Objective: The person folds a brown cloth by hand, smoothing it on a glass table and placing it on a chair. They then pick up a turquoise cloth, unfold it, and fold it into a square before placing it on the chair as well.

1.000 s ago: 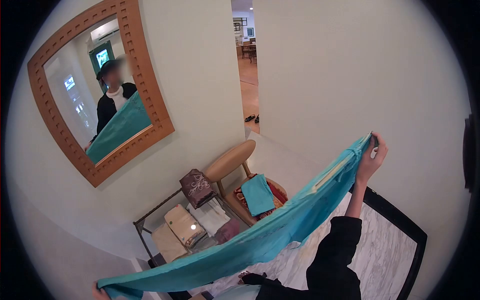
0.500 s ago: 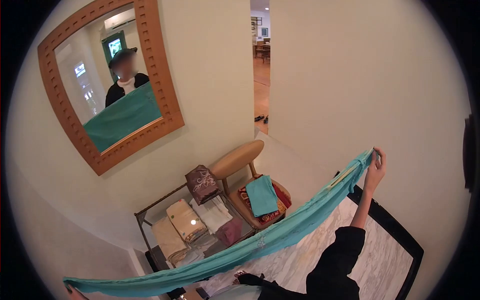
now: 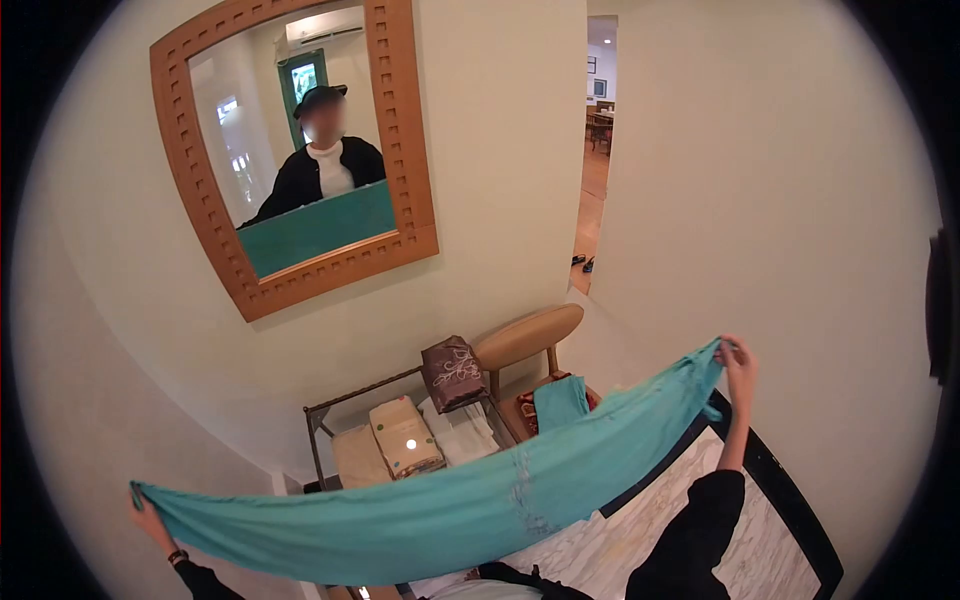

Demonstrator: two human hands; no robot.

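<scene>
A long turquoise cloth (image 3: 400,520) with faint embroidery near its middle hangs stretched between my two hands. My left hand (image 3: 147,512), with a dark band at the wrist, grips its corner at the far left. At the right, my right hand (image 3: 735,362) pinches the opposite upper corner at arm's length. The cloth sags between them and covers part of the table and chair behind. A mirror (image 3: 425,180) on the wall reflects a person in dark clothes behind the raised cloth.
Folded cloths (image 3: 405,437) and a brown patterned bundle (image 3: 453,373) lie on a metal-framed glass table (image 3: 345,403). Beside it, a tan chair (image 3: 530,335) bears a folded turquoise cloth (image 3: 561,403). A black-edged marble surface (image 3: 745,525) lies at lower right. A narrow gap (image 3: 593,180) shows another room.
My left hand has risen into fuller view, and my right hand has come down slightly. The cloth spreads wider and flatter. The view has shifted, so the mirror and chair sit farther right.
</scene>
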